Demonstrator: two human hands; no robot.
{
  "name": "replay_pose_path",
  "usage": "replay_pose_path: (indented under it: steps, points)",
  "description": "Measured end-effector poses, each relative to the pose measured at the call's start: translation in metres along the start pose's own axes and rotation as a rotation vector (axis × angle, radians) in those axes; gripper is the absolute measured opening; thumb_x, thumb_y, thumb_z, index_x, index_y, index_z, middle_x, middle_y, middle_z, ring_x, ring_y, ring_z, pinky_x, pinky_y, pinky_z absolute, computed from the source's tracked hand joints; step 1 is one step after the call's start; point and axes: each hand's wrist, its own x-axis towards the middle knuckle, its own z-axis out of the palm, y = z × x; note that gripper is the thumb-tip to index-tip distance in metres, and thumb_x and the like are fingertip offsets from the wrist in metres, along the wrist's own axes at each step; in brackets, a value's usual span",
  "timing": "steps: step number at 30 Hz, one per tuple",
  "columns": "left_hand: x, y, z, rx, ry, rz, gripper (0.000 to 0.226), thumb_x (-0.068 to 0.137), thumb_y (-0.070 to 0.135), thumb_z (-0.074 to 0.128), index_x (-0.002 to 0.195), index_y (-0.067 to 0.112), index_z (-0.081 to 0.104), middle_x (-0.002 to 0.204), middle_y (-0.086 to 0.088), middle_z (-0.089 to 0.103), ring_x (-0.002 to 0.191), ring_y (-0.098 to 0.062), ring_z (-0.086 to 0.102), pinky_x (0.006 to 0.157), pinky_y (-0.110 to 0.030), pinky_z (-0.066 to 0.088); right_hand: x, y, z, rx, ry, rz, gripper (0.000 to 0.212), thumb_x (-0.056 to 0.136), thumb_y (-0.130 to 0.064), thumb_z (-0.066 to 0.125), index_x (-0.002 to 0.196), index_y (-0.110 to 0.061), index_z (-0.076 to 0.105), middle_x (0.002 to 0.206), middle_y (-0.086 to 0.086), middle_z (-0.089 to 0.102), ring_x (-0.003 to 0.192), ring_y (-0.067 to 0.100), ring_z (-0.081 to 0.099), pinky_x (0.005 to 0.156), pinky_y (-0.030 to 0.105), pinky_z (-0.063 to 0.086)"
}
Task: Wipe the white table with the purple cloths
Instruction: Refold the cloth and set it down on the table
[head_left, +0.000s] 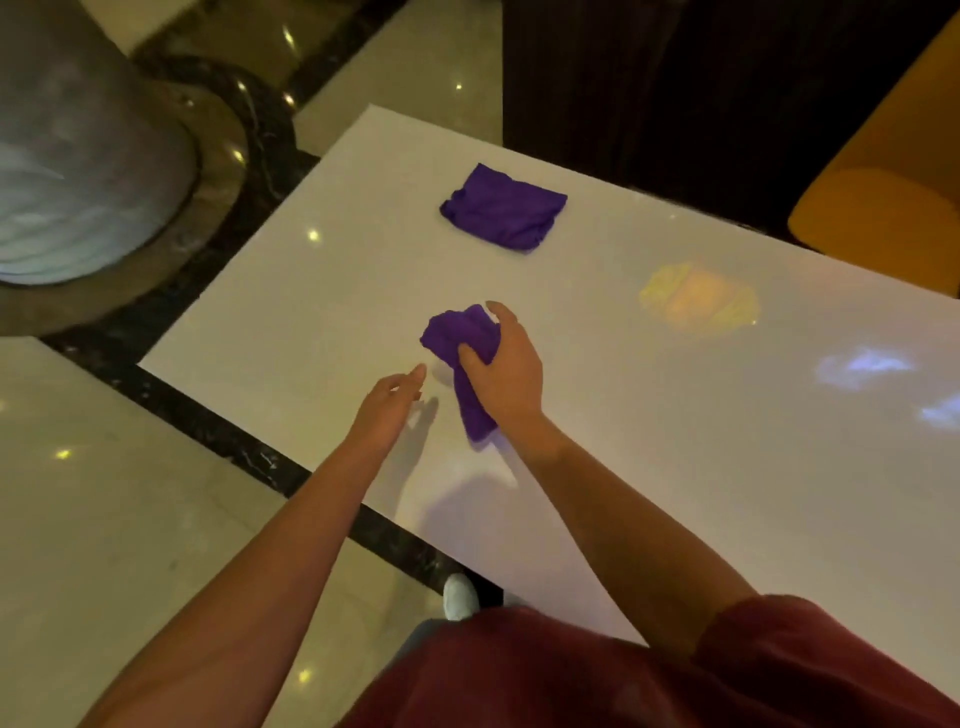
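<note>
A glossy white table (675, 415) fills the middle and right of the head view. My right hand (506, 366) is shut on a bunched purple cloth (460, 335); one end of the cloth hangs down below my palm, just above the tabletop. My left hand (392, 397) hovers a little to the left of that cloth with fingers loosely apart, holding nothing. A second purple cloth (504, 210) lies folded flat on the table farther away, near the far edge, untouched.
An orange chair (883, 208) stands at the table's far right side. A large grey round pillar base (93, 171) rises on the left. Polished marble floor with a dark border strip (234, 447) runs along the table's left edge. Light reflections show on the tabletop.
</note>
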Motion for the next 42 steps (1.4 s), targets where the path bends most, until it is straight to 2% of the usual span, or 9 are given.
replay_pose_path:
  steps: [7, 15, 18, 21, 24, 28, 32, 37, 42]
  points:
    - [-0.005, 0.072, -0.012, -0.142, -0.183, 0.255, 0.035, 0.095, 0.053, 0.068, 0.119, 0.027, 0.071, 0.113, 0.005, 0.078, 0.102, -0.011, 0.075, 0.075, -0.021, 0.060, -0.025, -0.043, -0.012, 0.428, -0.081, 0.186, 0.042, 0.100, -0.052, 0.062, 0.140, -0.041, 0.053, 0.119, -0.030, 0.062, 0.102, 0.003, 0.068, 0.070, 0.013, 0.056]
    - [0.030, 0.140, -0.065, -0.231, -0.469, 0.292, 0.018, 0.094, 0.046, 0.070, 0.111, 0.039, 0.076, 0.117, 0.001, 0.077, 0.105, -0.019, 0.076, 0.078, -0.030, 0.062, 0.024, -0.039, 0.010, 0.523, 0.024, 0.346, 0.032, 0.114, -0.033, 0.042, 0.139, -0.023, 0.061, 0.130, -0.003, 0.070, 0.117, 0.014, 0.068, 0.102, 0.036, 0.057]
    - [0.061, 0.167, -0.097, -0.254, -0.552, 0.330, 0.026, 0.093, 0.050, 0.071, 0.118, 0.041, 0.074, 0.124, 0.005, 0.075, 0.111, -0.015, 0.073, 0.081, -0.026, 0.061, 0.051, -0.048, 0.029, 0.661, -0.011, 0.473, 0.026, 0.115, -0.041, 0.038, 0.128, -0.034, 0.059, 0.120, -0.013, 0.064, 0.104, 0.002, 0.064, 0.089, 0.027, 0.052]
    - [0.108, 0.184, -0.127, -0.227, -0.477, 0.347, 0.043, 0.096, 0.049, 0.069, 0.137, 0.046, 0.058, 0.129, 0.012, 0.070, 0.114, -0.014, 0.071, 0.081, -0.026, 0.062, 0.077, -0.067, 0.051, 0.929, 0.081, 0.617, 0.039, 0.105, -0.062, 0.049, 0.106, -0.031, 0.074, 0.109, -0.003, 0.073, 0.093, 0.013, 0.071, 0.074, 0.030, 0.055]
    - [0.156, 0.186, -0.159, -0.126, -0.328, 0.335, 0.058, 0.098, 0.047, 0.065, 0.145, 0.064, 0.036, 0.145, 0.013, 0.051, 0.122, -0.018, 0.062, 0.092, -0.040, 0.062, 0.099, -0.090, 0.076, 1.121, 0.043, 0.598, 0.060, 0.091, -0.076, 0.060, 0.126, -0.031, 0.077, 0.125, 0.003, 0.077, 0.111, 0.025, 0.077, 0.084, 0.042, 0.064]
    - [0.209, 0.176, -0.194, -0.232, -0.524, 0.266, 0.064, 0.093, 0.038, 0.073, 0.137, 0.072, 0.042, 0.150, 0.011, 0.049, 0.126, -0.021, 0.062, 0.096, -0.046, 0.060, 0.133, -0.108, 0.107, 0.776, 0.102, 0.443, 0.063, 0.097, -0.043, 0.074, 0.147, -0.065, 0.042, 0.148, -0.012, 0.057, 0.128, 0.018, 0.065, 0.104, 0.044, 0.059]
    - [0.259, 0.175, -0.209, -0.269, -0.667, 0.308, 0.041, 0.100, 0.012, 0.064, 0.131, 0.037, 0.070, 0.138, 0.006, 0.066, 0.125, -0.021, 0.065, 0.093, -0.033, 0.058, 0.171, -0.119, 0.131, 0.550, 0.008, 0.357, 0.038, 0.102, -0.018, 0.067, 0.126, -0.047, 0.074, 0.134, -0.017, 0.067, 0.127, 0.014, 0.063, 0.100, 0.027, 0.057]
    - [0.343, 0.192, -0.217, -0.131, -0.532, 0.356, 0.042, 0.104, 0.004, 0.053, 0.115, 0.035, 0.079, 0.124, 0.008, 0.073, 0.120, -0.018, 0.067, 0.086, -0.022, 0.057, 0.249, -0.119, 0.147, 0.345, 0.075, 0.417, 0.041, 0.105, -0.016, 0.063, 0.143, -0.032, 0.065, 0.148, -0.003, 0.058, 0.126, 0.016, 0.057, 0.103, 0.030, 0.052]
    - [0.445, 0.225, -0.193, 0.117, -0.360, 0.488, 0.059, 0.104, 0.006, 0.057, 0.150, 0.041, 0.050, 0.155, 0.005, 0.049, 0.137, -0.014, 0.052, 0.110, -0.037, 0.051, 0.350, -0.106, 0.157, 0.066, 0.060, 0.433, 0.070, 0.104, -0.024, 0.067, 0.164, -0.035, 0.032, 0.162, -0.001, 0.039, 0.137, 0.021, 0.048, 0.098, 0.031, 0.048]
